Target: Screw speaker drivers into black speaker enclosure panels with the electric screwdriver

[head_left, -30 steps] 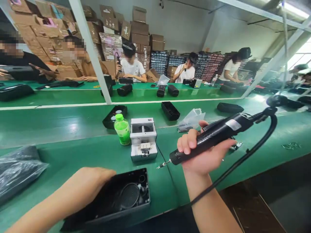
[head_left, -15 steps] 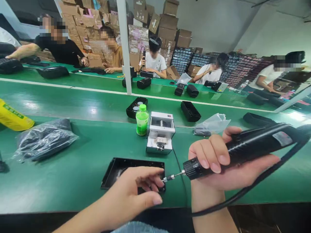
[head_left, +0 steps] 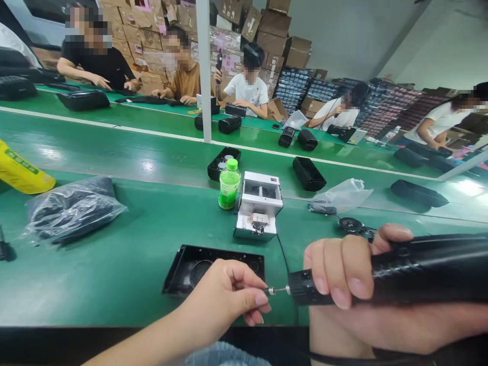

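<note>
My right hand (head_left: 343, 272) is wrapped round a black electric screwdriver (head_left: 427, 267), held level and pointing left. My left hand (head_left: 236, 292) pinches the end of the screwdriver bit (head_left: 280, 290) between thumb and fingertips, hiding its tip. Just behind my left hand lies a black plastic housing (head_left: 183, 269), open side up, with a round mesh grille. Beyond it stands a white screw feeder (head_left: 259, 206), beside a green-capped bottle (head_left: 229, 184).
A black speaker part (head_left: 349, 224) lies behind the screwdriver, near a clear plastic bag (head_left: 345, 195). On the left are a bagged dark bundle (head_left: 76, 208) and a yellow bag (head_left: 23, 170). Black cases (head_left: 308, 173) stand on the conveyor. Several co-workers sit across it.
My left fingers have closed from a loose reach into a pinch on the bit. The screwdriver has swung to nearly level and moved lower. The view has shifted slightly.
</note>
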